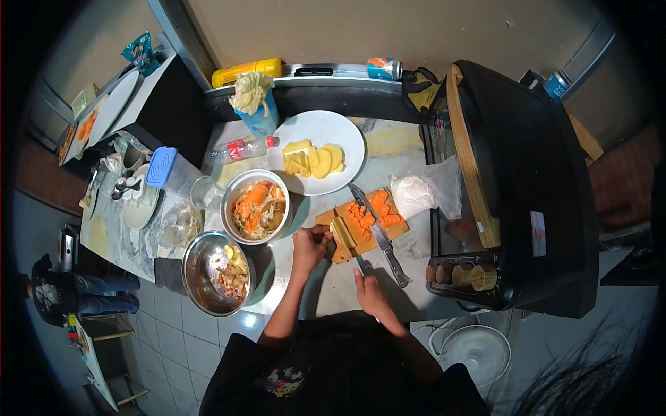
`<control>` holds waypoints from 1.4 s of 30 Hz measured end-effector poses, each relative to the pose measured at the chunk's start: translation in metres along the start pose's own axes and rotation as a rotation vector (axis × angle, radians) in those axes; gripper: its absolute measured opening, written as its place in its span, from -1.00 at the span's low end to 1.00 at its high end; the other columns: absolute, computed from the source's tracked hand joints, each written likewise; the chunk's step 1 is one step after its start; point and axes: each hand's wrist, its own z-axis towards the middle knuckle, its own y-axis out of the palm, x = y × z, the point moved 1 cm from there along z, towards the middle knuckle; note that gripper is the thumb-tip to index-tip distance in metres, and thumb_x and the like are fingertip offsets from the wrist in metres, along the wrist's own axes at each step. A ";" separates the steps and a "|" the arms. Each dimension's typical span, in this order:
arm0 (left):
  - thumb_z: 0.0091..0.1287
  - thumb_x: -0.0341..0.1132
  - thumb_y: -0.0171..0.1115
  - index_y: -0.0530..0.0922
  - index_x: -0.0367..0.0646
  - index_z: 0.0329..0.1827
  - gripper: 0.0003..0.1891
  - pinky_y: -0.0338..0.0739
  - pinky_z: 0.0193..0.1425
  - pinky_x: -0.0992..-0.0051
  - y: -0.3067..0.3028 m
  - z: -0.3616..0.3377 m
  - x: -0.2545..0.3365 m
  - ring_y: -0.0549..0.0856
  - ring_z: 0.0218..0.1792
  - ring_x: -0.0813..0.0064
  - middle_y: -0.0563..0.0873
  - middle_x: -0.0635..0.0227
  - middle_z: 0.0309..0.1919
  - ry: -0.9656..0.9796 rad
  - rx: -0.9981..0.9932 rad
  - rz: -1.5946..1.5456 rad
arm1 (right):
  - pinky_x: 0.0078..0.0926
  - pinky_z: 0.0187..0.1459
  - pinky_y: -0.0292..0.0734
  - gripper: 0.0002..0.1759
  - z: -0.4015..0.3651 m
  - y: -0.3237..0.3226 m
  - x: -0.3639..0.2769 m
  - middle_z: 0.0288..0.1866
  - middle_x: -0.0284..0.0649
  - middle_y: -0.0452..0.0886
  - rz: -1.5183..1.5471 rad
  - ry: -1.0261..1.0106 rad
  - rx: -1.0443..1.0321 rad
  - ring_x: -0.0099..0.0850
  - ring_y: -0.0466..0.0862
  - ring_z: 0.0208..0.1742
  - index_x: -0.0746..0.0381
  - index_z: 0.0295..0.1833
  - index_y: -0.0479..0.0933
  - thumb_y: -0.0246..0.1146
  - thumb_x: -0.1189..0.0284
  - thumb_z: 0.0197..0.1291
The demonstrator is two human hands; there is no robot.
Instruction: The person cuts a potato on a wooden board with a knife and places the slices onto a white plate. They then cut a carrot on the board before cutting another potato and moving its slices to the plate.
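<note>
My left hand [311,248] is closed at the left end of the wooden cutting board [340,257], its fingertips against pale yellow potato pieces [340,233]. My right hand [372,297] is wrapped round a knife, whose thin blade [354,258] points up toward the potato; most of its handle is hidden in my fist. A larger knife [381,240] with a dark handle lies slantwise across the board, its handle past the near edge. Diced orange carrot [359,219] sits on the board around that blade.
Behind the board is a white plate [350,132] with potato slices. At left stand a white pot [226,215] of vegetables, a steel bowl [194,277] of peelings and a plastic bottle [239,150]. A bag of white powder [414,196] and a black oven [534,194] are right.
</note>
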 end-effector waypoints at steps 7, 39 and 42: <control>0.13 -0.61 0.32 0.71 -0.38 -0.18 -0.81 0.62 -0.20 0.47 0.001 0.002 -0.009 0.78 -0.37 0.45 0.79 0.14 -0.38 0.015 -0.015 -0.027 | 0.13 -0.08 0.42 -0.24 0.008 0.009 -0.005 -0.31 0.43 0.53 0.008 0.000 -0.020 0.33 0.54 -0.13 0.54 -0.38 0.52 -0.16 0.00 0.49; 0.08 -0.70 0.24 0.68 -0.48 -0.25 -0.83 0.62 -0.16 0.57 -0.001 0.002 0.001 0.78 -0.32 0.50 0.79 0.15 -0.41 0.005 0.004 0.004 | 0.14 -0.22 0.50 -0.25 0.011 0.015 -0.011 -0.41 0.33 0.58 -0.187 0.072 -0.003 0.28 0.62 -0.24 0.47 -0.44 0.58 -0.13 0.01 0.48; 0.08 -0.71 0.24 0.67 -0.49 -0.25 -0.83 0.62 -0.16 0.56 0.000 0.001 0.003 0.78 -0.32 0.49 0.79 0.15 -0.40 0.006 0.017 -0.018 | 0.13 -0.22 0.50 -0.25 0.015 0.017 -0.006 -0.41 0.35 0.57 -0.198 0.031 0.011 0.26 0.62 -0.24 0.49 -0.44 0.58 -0.13 0.02 0.48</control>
